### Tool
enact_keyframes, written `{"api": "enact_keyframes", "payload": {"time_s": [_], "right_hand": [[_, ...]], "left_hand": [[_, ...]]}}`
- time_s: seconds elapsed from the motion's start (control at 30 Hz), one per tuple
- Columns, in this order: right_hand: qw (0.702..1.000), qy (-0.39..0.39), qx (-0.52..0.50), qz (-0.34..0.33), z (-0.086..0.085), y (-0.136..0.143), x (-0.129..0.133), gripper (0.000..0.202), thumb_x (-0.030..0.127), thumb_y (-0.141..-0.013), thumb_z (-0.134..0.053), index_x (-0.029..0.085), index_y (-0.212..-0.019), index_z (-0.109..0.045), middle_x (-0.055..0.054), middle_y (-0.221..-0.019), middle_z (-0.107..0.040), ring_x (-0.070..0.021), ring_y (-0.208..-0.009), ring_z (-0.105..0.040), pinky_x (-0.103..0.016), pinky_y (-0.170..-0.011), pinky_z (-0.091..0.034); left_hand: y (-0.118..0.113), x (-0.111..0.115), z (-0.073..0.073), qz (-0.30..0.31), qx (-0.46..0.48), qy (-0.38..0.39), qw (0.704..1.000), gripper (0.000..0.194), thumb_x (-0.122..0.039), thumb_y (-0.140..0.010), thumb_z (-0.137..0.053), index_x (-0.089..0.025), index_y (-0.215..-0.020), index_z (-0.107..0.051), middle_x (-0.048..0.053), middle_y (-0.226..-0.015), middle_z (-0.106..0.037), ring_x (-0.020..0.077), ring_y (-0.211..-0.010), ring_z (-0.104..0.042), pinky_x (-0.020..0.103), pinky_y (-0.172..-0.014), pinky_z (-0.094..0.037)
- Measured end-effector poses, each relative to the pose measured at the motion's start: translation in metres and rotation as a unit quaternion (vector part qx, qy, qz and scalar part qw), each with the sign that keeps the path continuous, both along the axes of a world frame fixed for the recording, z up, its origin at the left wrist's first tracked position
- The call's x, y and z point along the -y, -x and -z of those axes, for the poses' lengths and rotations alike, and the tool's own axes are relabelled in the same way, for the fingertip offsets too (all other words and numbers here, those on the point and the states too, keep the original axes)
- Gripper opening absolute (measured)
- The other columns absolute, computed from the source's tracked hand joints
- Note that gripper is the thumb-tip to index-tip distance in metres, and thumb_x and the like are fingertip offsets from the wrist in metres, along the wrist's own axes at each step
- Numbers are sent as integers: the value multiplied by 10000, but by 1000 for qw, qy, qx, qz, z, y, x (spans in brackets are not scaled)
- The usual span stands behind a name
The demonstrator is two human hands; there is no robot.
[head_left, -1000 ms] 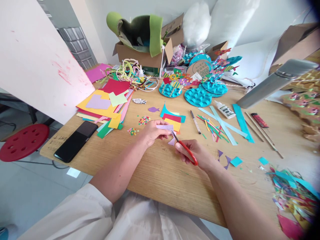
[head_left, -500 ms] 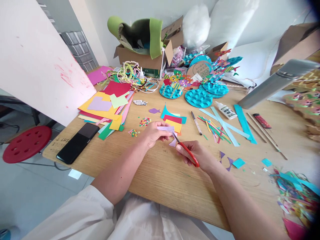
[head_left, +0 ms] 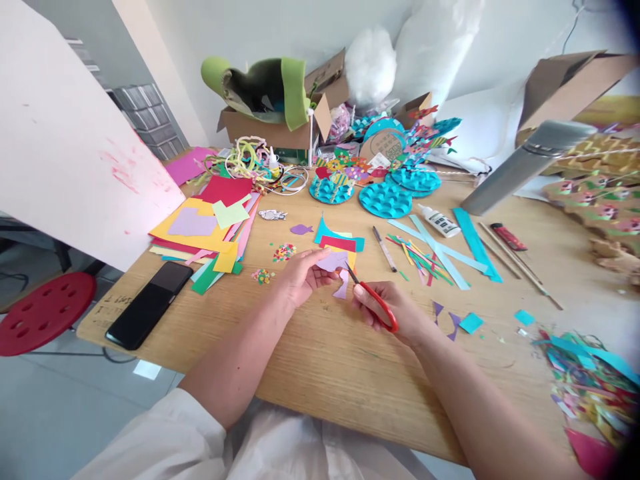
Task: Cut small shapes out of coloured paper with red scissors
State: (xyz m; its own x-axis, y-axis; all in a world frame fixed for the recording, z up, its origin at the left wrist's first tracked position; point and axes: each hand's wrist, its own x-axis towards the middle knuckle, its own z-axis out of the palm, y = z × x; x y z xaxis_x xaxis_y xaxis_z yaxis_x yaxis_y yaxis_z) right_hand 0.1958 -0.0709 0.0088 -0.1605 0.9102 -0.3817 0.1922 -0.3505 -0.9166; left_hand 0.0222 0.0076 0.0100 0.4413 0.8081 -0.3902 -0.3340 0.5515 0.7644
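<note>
My left hand [head_left: 301, 277] holds a small piece of light purple paper [head_left: 332, 261] between thumb and fingers, above the middle of the table. My right hand [head_left: 383, 307] grips red-handled scissors [head_left: 379, 306], whose blades point up and left at the paper's right edge. A narrow purple strip [head_left: 342, 285] hangs below the paper, beside the blades. Just behind my hands lie yellow, red [head_left: 342, 243] and blue paper pieces. A darker purple fish shape [head_left: 301, 229] lies behind my left hand.
Stacked coloured paper [head_left: 193, 227] and a black phone [head_left: 149, 305] are at left. A pen [head_left: 384, 249], thin strips, glue bottle [head_left: 439, 221] and grey flask [head_left: 525, 167] stand or lie rightward. Paper scraps [head_left: 590, 387] heap at far right. Blue discs [head_left: 385, 200] lie behind.
The purple paper has turned so more of its face shows, and my left fingers have spread a little. The whole view has shifted slightly.
</note>
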Motion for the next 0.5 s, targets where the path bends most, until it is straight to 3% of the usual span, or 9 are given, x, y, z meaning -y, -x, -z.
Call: {"api": "enact_keyframes", "payload": {"time_s": [0.23,0.5], "right_hand": [[1000,8,-9,-5,0,1,0,595,743,-678,-639,153,-639,-571,25,-420,-513,-63,-341,-416,-183,-359,-254],[1000,3,-15,1,0,2,0,582,730,-669,-648,162,-599,-545,20,-418,-510,-70,-345,-414,-199,-364,-252]], "left_hand": [[-4,3,1,-11,-1,-14,1000,312,-118,-698,-737,-105,-976,-595,73,-736,-701,109,-549,-643,184,-522,-504],[-7,8,-1,-40,34,-3,999,243,-202,-753,-709,-102,-941,-593,88,-741,-699,147,-599,-669,260,-598,-557]]}}
